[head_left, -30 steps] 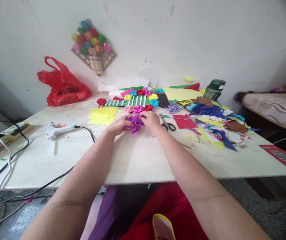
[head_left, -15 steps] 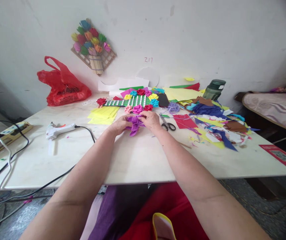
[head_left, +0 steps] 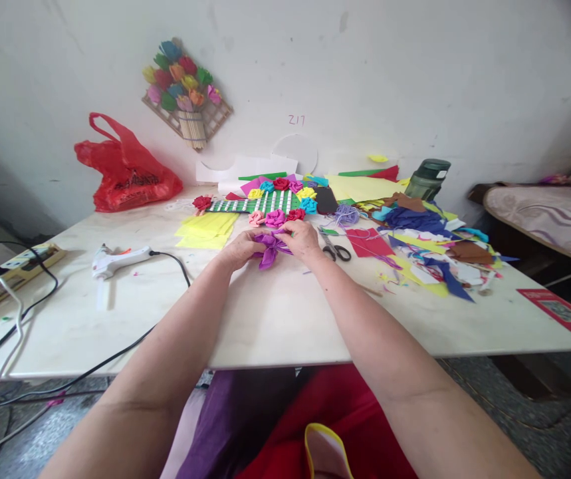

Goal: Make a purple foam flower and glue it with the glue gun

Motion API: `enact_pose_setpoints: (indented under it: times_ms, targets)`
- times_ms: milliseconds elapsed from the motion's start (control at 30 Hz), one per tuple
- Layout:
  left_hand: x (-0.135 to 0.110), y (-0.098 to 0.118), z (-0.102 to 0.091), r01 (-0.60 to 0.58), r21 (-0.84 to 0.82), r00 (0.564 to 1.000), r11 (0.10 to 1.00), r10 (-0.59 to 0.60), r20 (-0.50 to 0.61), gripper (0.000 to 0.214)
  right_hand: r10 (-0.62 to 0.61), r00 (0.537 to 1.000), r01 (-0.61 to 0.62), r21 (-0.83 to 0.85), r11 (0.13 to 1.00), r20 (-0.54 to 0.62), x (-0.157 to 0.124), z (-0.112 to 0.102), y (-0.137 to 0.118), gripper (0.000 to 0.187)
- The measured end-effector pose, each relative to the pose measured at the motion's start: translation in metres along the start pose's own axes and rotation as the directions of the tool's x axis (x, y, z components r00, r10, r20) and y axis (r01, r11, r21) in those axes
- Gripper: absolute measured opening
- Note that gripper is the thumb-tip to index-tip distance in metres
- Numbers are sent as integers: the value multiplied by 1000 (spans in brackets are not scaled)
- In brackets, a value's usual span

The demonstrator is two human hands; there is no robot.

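Both of my hands meet over a crumpled purple paper flower on the white table. My left hand pinches its left side with curled fingers. My right hand grips its right side, fingers bent on the folds. Just beyond the flower lies a green and white woven mat ringed with small paper roses in red, pink, blue and yellow.
A white glue gun with a black cord lies to the left, near a power strip. Scissors lie right of my hands beside a heap of coloured paper scraps. A red plastic bag and a green bottle stand at the back.
The purple flower has been gathered tighter between my fingers and shifted slightly away from me. My arms have hardly moved.
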State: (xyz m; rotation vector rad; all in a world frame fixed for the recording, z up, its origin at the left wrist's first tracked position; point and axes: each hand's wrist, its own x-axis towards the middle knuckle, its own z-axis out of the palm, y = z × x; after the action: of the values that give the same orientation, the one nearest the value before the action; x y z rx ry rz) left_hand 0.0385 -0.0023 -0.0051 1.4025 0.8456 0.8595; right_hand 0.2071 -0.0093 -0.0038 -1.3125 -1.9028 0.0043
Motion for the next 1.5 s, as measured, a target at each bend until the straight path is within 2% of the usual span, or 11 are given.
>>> enact_pose_setpoints:
  times_ms: [133, 267, 367, 433, 567, 733, 867, 967, 1200, 1333, 1500]
  targets:
    - [-1, 1, -1, 7, -19, 1000, 1000, -7, 11, 38, 14, 1000, -14, 2, 1000, 10, 0, 0, 1, 11]
    - [1, 4, -1, 22, -146, 1000, 989, -23, -6, 39, 8, 1000, -8, 5, 1000, 5, 0, 1, 2, 11]
    - [6, 4, -1, 90, -206, 984, 974, -118, -130, 23, 7, 1000, -7, 0, 1000, 6, 0, 1, 1, 12]
    - [8, 4, 0, 138, -230, 963, 963, -185, -196, 20, -3, 1000, 3, 14, 1000, 21, 0, 1, 0, 12]
    - [7, 5, 0, 203, -297, 947, 933, -264, -184, 31, -66, 997, 63, 64, 996, 45, -1, 3, -2, 11]
    - [6, 5, 0, 222, -293, 945, 930, -279, -169, 7, -119, 992, 113, 105, 988, 50, -2, 6, -2, 11]
    - [7, 2, -1, 258, -223, 928, 940, -305, -215, 5, -135, 988, 129, 97, 987, 68, -3, 6, -4, 11]
    - [8, -1, 0, 244, -155, 942, 957, -272, -196, 8, -142, 987, 136, 74, 988, 76, -3, 5, -5, 11]
    - [7, -6, 2, 69, -17, 972, 998, -71, -226, 12, -187, 978, 192, -54, 980, 93, -4, 3, -10, 13]
    - [5, -6, 1, 51, -11, 970, 999, -52, -236, 11, -227, 968, 237, -79, 968, 110, -3, 0, -17, 13]
    - [4, -6, 0, 55, 5, 967, 998, -52, -250, 13, -267, 955, 269, -3, 963, 127, -2, 0, -15, 8]
